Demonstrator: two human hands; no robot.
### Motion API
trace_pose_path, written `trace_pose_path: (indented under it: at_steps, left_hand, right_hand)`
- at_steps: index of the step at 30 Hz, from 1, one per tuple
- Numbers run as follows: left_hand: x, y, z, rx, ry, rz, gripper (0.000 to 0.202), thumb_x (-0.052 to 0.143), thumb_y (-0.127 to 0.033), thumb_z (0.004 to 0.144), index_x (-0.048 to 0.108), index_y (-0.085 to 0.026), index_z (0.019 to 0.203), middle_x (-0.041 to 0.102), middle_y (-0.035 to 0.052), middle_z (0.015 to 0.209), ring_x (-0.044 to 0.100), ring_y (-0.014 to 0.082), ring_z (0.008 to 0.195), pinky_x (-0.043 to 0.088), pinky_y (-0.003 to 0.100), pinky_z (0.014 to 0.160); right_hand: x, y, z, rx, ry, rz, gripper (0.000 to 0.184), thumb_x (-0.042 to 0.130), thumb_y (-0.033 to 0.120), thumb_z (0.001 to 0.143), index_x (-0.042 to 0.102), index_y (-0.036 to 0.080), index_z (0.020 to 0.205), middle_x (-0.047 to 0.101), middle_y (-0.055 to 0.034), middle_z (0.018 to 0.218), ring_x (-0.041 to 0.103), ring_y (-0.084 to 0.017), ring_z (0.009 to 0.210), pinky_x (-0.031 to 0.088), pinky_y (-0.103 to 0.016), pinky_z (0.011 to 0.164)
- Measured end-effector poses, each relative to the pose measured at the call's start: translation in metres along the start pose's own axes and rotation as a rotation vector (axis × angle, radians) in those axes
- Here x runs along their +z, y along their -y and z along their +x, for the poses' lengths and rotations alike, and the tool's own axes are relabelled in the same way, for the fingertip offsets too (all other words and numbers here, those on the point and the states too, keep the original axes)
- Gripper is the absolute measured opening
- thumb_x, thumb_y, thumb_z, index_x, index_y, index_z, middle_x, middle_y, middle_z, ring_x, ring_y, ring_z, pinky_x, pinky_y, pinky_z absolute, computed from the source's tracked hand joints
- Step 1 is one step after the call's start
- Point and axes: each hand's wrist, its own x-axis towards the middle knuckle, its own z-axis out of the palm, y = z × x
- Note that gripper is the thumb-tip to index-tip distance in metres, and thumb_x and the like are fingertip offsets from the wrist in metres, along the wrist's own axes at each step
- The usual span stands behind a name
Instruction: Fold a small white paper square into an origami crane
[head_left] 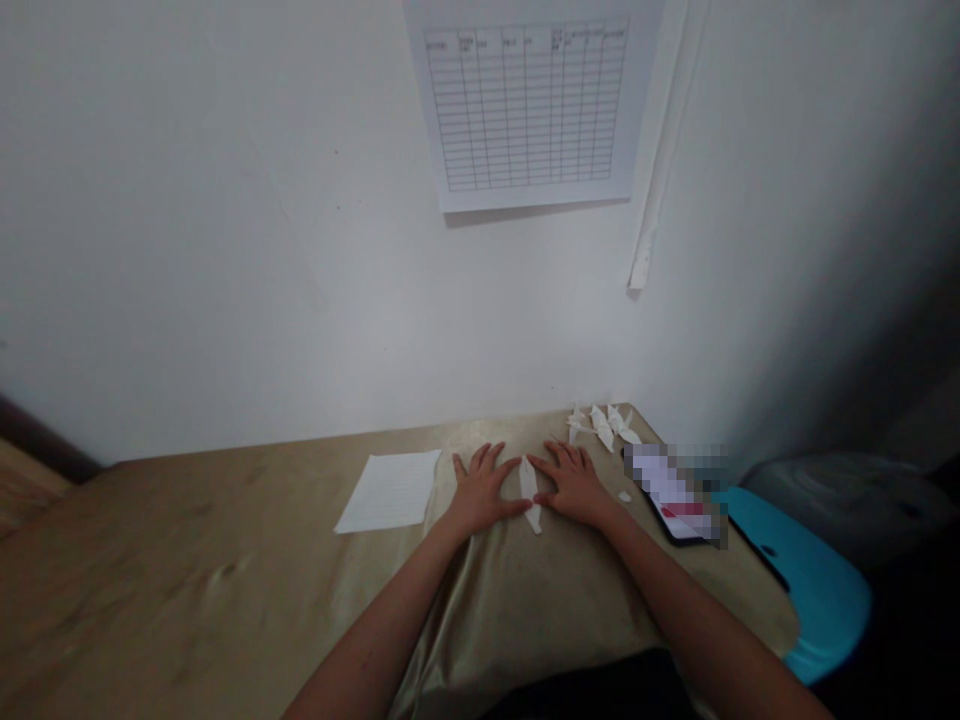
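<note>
A narrow folded piece of white paper [529, 482], pointed at its upper end and tapering at its lower end, lies on the cloth-covered table between my hands. My left hand [484, 492] rests flat with fingers spread, its index fingertip and thumb touching the paper's left edge. Opposite it, my right hand [574, 485] lies with fingers apart, its index finger and thumb at the right edge. Neither hand wraps round the paper. Just beyond my right hand stand several folded white paper cranes [601, 426].
Left of my hands lies a flat sheet of white paper [390, 490]. A phone [671, 495] and a small white scrap [625, 497] are on the right. The tan tablecloth [247, 590] is wrinkled. Beside the table is a blue stool or chair [829, 590]. A printed chart [532, 110] hangs on the wall.
</note>
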Motion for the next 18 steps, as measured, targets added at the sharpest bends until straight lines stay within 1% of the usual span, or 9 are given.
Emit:
trace_pose_path:
  at_steps: [4,7,10,13,14,16,18]
  left_hand:
    - [-0.002,0.001,0.000,0.053,-0.010,-0.064,0.071,0.074,-0.062,0.073,0.052,-0.041,0.137,0.037,0.0029,0.160,0.023,0.0398,0.148,-0.002,0.081,0.110]
    - [-0.004,0.000,-0.001,0.085,0.001,-0.109,0.062,0.075,-0.059,0.074,0.057,-0.042,0.131,0.045,0.0005,0.155,0.025,0.0390,0.147,-0.002,0.080,0.110]
    - [-0.003,0.002,-0.001,0.112,0.006,-0.148,0.054,0.073,-0.059,0.077,0.061,-0.041,0.127,0.055,0.0001,0.147,0.028,0.0377,0.145,-0.006,0.078,0.111]
    - [-0.001,0.006,-0.001,0.117,0.028,-0.186,0.048,0.069,-0.056,0.082,0.062,-0.041,0.127,0.058,-0.0004,0.144,0.031,0.0354,0.144,-0.006,0.075,0.114]
    - [0.000,0.008,-0.001,0.115,0.042,-0.197,0.046,0.068,-0.054,0.084,0.062,-0.042,0.128,0.058,-0.0007,0.144,0.033,0.0346,0.143,-0.005,0.074,0.115]
    - [0.000,0.012,-0.001,0.116,0.072,-0.209,0.044,0.066,-0.052,0.087,0.062,-0.042,0.129,0.057,-0.0012,0.146,0.034,0.0338,0.143,-0.004,0.072,0.116]
    - [-0.001,0.014,-0.001,0.121,0.093,-0.208,0.045,0.065,-0.052,0.087,0.061,-0.043,0.131,0.056,-0.0016,0.147,0.033,0.0342,0.144,-0.004,0.073,0.116]
  right_hand:
    - [0.000,-0.006,-0.002,-0.053,-0.068,0.069,0.077,0.072,0.053,0.077,0.045,0.035,0.146,0.031,-0.0087,0.159,0.020,-0.030,0.149,0.009,-0.056,0.120]
    - [-0.001,-0.009,-0.003,-0.113,-0.132,0.126,0.073,0.075,0.051,0.075,0.051,0.035,0.142,0.038,-0.0069,0.156,0.027,-0.030,0.146,0.015,-0.054,0.120]
    - [-0.001,-0.010,-0.002,-0.183,-0.174,0.177,0.060,0.076,0.043,0.076,0.060,0.035,0.132,0.046,-0.0048,0.151,0.032,-0.030,0.143,0.019,-0.056,0.118]
    - [0.003,-0.012,-0.001,-0.257,-0.204,0.218,0.034,0.070,0.030,0.082,0.071,0.033,0.116,0.058,-0.0032,0.140,0.037,-0.029,0.140,0.022,-0.057,0.116]
    - [0.004,-0.012,-0.001,-0.280,-0.212,0.231,0.029,0.067,0.025,0.084,0.073,0.032,0.111,0.062,-0.0028,0.135,0.040,-0.028,0.138,0.023,-0.057,0.116]
    - [0.006,-0.013,0.000,-0.314,-0.223,0.256,0.027,0.063,0.019,0.086,0.075,0.031,0.105,0.069,-0.0020,0.126,0.046,-0.026,0.132,0.024,-0.055,0.115]
    - [0.006,-0.013,0.000,-0.325,-0.225,0.272,0.027,0.062,0.016,0.086,0.076,0.031,0.104,0.072,-0.0014,0.118,0.050,-0.026,0.127,0.025,-0.055,0.115]
